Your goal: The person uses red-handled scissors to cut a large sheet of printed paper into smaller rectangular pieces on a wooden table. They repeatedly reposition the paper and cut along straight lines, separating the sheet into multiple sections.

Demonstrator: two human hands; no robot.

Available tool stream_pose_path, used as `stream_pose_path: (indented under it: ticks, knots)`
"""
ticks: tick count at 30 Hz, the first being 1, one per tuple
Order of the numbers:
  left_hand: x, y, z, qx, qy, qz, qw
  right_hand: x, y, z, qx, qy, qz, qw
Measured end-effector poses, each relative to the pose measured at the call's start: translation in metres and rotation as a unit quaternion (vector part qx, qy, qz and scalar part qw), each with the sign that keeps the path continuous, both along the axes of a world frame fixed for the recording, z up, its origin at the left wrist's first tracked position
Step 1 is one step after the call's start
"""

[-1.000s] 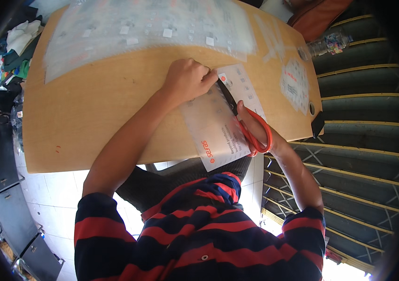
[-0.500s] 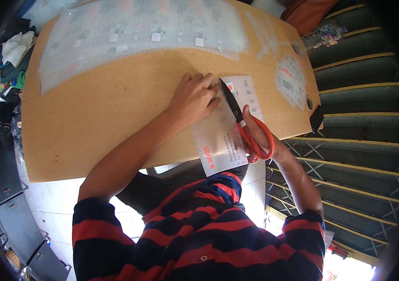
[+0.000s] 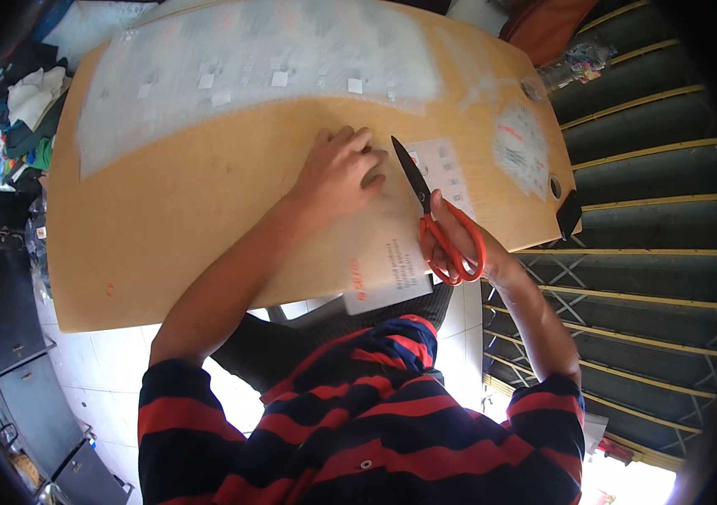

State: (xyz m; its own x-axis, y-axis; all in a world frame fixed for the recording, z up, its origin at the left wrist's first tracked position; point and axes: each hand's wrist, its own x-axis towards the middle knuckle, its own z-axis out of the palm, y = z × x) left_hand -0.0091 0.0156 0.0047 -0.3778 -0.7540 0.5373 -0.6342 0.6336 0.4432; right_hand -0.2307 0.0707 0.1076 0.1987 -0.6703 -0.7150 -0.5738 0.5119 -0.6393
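My left hand grips a translucent printed plastic sheet, its thumb and bent fingers at the far end. The sheet is blurred, and its near end reaches past the table's front edge toward my lap. In my right hand are scissors with black blades and red looped handles. Their blades look closed and point away from me, just right of the left hand. Partly beneath the scissors, a second printed plastic piece lies on the wooden table.
Large translucent sheets cover the table's far side. At the right are small printed sheets, a clear plastic bottle and a dark flat object. Beyond stands a slatted shutter. Cloths lie at far left.
My left hand has shifted left, drawing the gripped plastic sheet away from the second piece. The scissors have moved slightly left. More of the second piece's separate edge shows.
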Motion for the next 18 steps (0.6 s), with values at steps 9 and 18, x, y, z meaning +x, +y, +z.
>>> stream_pose_path:
  ticks: [9, 18]
  knots:
    - [0.023, -0.025, 0.005, -0.034, -0.021, -0.088, 0.995, -0.026, 0.086, -0.021, -0.136, -0.191, -0.056, 0.971]
    - [0.016, 0.069, 0.031, 0.072, -0.077, 0.109, 0.988, -0.044, 0.204, -0.080, -0.098, -0.271, -0.020, 0.957]
